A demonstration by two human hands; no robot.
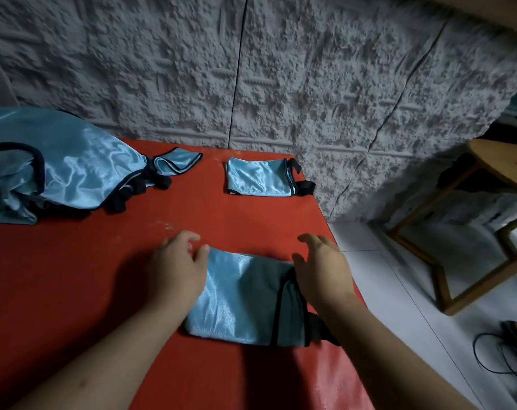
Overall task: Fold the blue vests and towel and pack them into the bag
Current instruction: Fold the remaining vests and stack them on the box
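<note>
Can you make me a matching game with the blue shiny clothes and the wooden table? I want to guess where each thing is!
Things:
1. folded vest
2. small folded vest
3. unfolded pile
4. wooden table

Places:
A. far left of the red table
B. between the left hand and right hand
C. on the floor, right side
D. far edge, by the wall

Pairs: 1-B, 2-D, 3-A, 4-C

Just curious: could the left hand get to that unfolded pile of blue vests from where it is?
Probably yes. The left hand lies open beside the folded vest, and only bare red table separates it from the pile of blue vests.
</note>
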